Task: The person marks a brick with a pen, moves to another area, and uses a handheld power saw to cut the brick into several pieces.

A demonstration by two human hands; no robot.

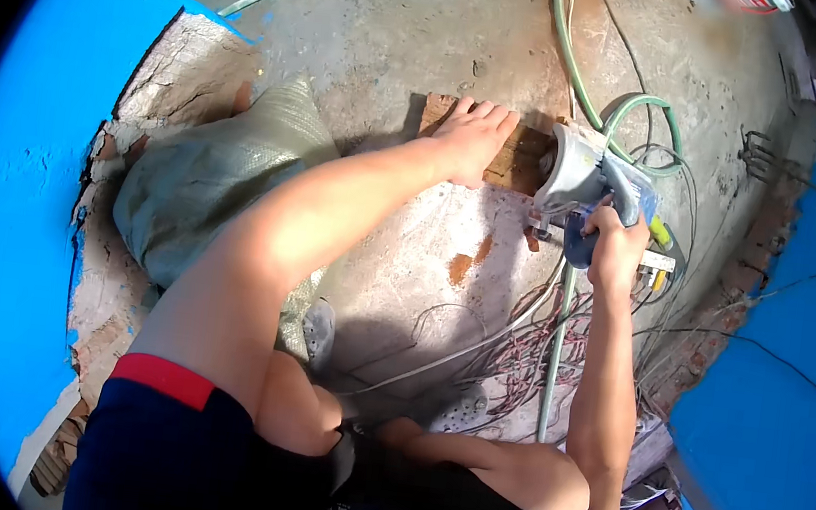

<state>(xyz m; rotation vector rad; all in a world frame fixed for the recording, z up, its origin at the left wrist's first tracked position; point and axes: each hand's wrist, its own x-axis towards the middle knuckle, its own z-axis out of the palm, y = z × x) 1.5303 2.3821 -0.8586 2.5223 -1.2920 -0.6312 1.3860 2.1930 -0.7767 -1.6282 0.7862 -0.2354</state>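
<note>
My left hand lies flat with its fingers stretched out on a brown, rough-faced board on the concrete floor. My right hand is wrapped round the dark blue handle of a circular saw. The saw has a pale, rounded blade guard, which sits over the board's right end. That guard hides the blade and the spot where it meets the board. A green hose loops on the floor just beyond the saw.
A stuffed woven sack leans by the broken wall edge at left. Tangled reddish cables and a pale green pipe lie between my feet and right arm. A metal fork head stands near the blue wall at right.
</note>
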